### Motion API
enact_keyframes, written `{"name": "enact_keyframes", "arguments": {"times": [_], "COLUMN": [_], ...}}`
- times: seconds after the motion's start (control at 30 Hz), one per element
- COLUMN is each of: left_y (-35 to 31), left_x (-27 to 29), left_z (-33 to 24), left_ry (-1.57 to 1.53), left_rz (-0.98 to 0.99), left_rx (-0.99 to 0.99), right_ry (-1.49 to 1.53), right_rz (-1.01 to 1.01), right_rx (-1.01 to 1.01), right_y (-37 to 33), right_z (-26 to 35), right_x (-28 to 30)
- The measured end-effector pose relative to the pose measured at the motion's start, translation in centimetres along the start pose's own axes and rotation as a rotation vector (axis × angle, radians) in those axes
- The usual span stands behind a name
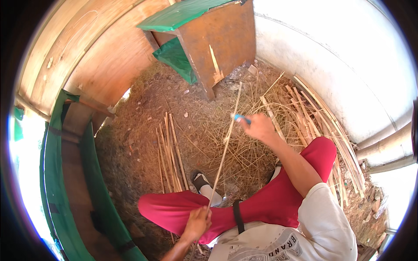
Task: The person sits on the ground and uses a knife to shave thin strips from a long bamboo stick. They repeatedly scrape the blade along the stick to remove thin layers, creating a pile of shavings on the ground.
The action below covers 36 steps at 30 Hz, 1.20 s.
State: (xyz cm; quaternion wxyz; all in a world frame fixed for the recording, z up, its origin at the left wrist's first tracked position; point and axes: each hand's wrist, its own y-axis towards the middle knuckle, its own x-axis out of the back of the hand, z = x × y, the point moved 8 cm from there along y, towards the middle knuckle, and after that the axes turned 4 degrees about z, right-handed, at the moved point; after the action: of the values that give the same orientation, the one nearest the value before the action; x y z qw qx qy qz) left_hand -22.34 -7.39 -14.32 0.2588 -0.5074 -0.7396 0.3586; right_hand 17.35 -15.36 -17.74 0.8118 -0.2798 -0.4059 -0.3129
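Bare earth (191, 106) spreads across this shelter, plywood (109, 56) on one side, a white wall (313, 56) on the other, and out in the middle is the stick (224, 148), long, thin and pale, slanting up from the lap. Left hand (198, 224) has the lower end, fingers closed around it! Right hand (261, 127), just right of the stick's upper half, is wrapped tight around a blue tool (242, 118), its tip right at the stick; whether it bites in, I can't tell. Look just below it: a rough, pale patch on the stick!

So how far along? Judging by that patch, this one is partway worked, with smoothing likely left to do. Strands (257, 152) lie thick to the right of the stick, so plenty looks scraped away already. Left of the stick, a small row of strips (173, 152); well to its right, a bigger pile (331, 117). Which is finished, which waiting? No telling from here!

Beyond the stick's far tip stands a brown cabinet (217, 48), and far to its left, a green-draped bench (56, 174).
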Motion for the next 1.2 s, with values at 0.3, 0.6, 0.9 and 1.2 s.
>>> {"name": "enact_keyframes", "arguments": {"times": [0.3,0.6,0.9,1.2], "left_y": [-6.4,-8.8,1.0,6.2], "left_x": [1.1,3.1,1.0,-1.4], "left_z": [6.7,8.3,-0.4,-4.7], "left_ry": [-0.246,-0.274,-0.383,-0.369], "left_rz": [0.087,0.052,0.173,0.204], "left_rx": [0.231,0.236,0.002,-0.012], "right_ry": [-0.044,0.153,0.314,0.094], "right_rz": [-0.013,-0.110,0.044,0.014], "right_rx": [-0.127,-0.243,0.244,0.379], "right_y": [1.3,2.1,-6.0,-9.1], "right_z": [-3.4,-5.6,6.1,8.2], "right_x": [-0.2,0.9,-1.1,-1.0]}}
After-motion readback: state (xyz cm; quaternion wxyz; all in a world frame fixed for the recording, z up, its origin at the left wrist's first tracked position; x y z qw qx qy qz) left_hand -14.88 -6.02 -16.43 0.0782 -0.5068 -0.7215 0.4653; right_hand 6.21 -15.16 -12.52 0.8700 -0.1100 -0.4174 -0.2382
